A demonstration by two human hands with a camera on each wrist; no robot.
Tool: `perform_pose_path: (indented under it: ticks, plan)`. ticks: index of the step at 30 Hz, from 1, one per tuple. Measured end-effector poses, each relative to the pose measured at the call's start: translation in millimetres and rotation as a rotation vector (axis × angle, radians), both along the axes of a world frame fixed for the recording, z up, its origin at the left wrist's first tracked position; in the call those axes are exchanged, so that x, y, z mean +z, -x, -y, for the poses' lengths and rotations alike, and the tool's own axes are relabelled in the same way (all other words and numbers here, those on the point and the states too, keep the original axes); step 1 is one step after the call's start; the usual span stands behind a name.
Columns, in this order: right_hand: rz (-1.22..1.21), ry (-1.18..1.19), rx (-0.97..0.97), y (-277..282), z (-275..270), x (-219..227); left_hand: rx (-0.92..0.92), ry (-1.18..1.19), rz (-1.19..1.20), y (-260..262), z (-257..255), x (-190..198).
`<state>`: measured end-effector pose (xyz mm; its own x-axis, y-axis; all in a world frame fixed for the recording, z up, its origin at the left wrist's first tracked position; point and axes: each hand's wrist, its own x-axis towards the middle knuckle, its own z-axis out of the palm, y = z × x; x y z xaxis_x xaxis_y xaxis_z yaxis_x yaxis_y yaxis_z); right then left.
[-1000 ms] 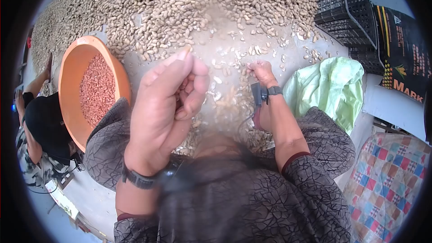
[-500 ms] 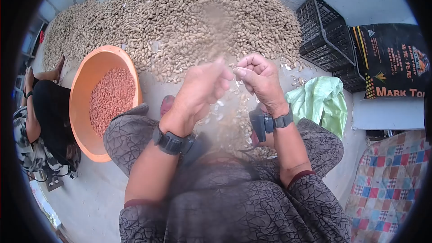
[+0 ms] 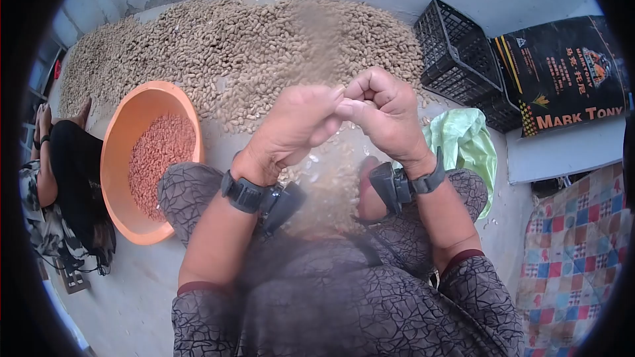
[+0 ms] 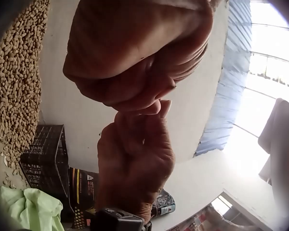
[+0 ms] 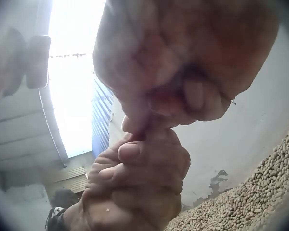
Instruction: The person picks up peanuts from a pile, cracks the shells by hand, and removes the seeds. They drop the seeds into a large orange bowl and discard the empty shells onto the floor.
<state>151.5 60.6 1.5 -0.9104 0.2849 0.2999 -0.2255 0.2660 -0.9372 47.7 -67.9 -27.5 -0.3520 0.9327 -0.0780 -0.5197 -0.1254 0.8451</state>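
My left hand (image 3: 294,122) and right hand (image 3: 387,116) meet fingertip to fingertip in front of my body. Between them they pinch a small pale peanut (image 3: 339,91), mostly hidden by thumbs and fingers. The other fingers of both hands are curled in. In the left wrist view the right hand (image 4: 135,159) points up at the left one; the right wrist view shows the left hand (image 5: 139,187) below the right. An orange basin (image 3: 112,158) of reddish shelled peanut kernels (image 3: 162,158) stands at my left. Ahead lies a wide heap of unshelled peanuts (image 3: 245,46).
Black plastic crates (image 3: 456,59) stand at the right of the heap, beside a black printed sack (image 3: 562,73). A light green sack (image 3: 463,145) lies by my right knee. Broken shells are scattered between my legs. Another person (image 3: 66,178) sits at the far left.
The left hand, earlier raised near the camera with a small piece in its fingertips, has moved forward. The right hand has come up from lower right to meet it. The view has tilted up.
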Motion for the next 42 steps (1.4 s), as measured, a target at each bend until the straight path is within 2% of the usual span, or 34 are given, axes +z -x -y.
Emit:
perform_pose_path:
  ticks: [2, 4, 8, 10, 11, 13, 18, 20, 22, 26, 28, 31, 32, 34, 42]
  plan:
    - [-0.006, 0.058, 0.019, -3, -2, 5, 0.003, -0.015, -0.015, -4, -4, -1]
    - [0.107, 0.127, -0.002, -8, -7, 9, 0.021, -0.03, -0.037, -10, -10, -2]
    - [0.097, 0.24, 0.036, -11, -17, -14, -0.028, -0.087, 0.015, -12, -19, -19]
    - [0.046, 0.415, 0.021, -4, -16, -22, 0.0, -0.076, 0.034, -12, -21, -20]
    - [0.045, 0.419, 0.026, -2, -15, -22, 0.02, -0.067, 0.044, -11, -21, -20]
    - [0.022, 0.622, 0.063, 0, -13, -18, 0.036, -0.061, 0.063, -10, -22, -17]
    - [0.068, 0.568, -0.067, 7, -13, -24, 0.095, -0.035, 0.068, -9, -28, -11]
    - [0.09, 0.547, -0.111, 11, -15, -28, 0.171, -0.005, 0.108, -10, -29, -15]
    - [0.077, 0.721, -0.178, 16, -16, -31, 0.181, -0.002, 0.117, -8, -30, -15]
    - [0.123, 0.671, -0.173, 25, -16, -27, 0.177, -0.011, 0.113, -1, -31, -14]
    - [0.133, 0.807, -0.105, 28, -21, -27, 0.17, -0.038, 0.142, 1, -32, -10]
    - [0.108, 0.826, -0.099, 32, -25, -32, 0.181, -0.078, 0.197, 5, -33, -10]
    - [0.107, 0.821, -0.095, 33, -25, -32, 0.203, -0.089, 0.223, 6, -32, -12]
    - [0.116, 0.441, -0.134, 31, -24, -29, 0.227, -0.114, 0.262, 9, -32, -15]
    - [0.011, 0.239, -0.171, 34, -9, -22, 0.257, -0.138, 0.327, 9, -32, -18]
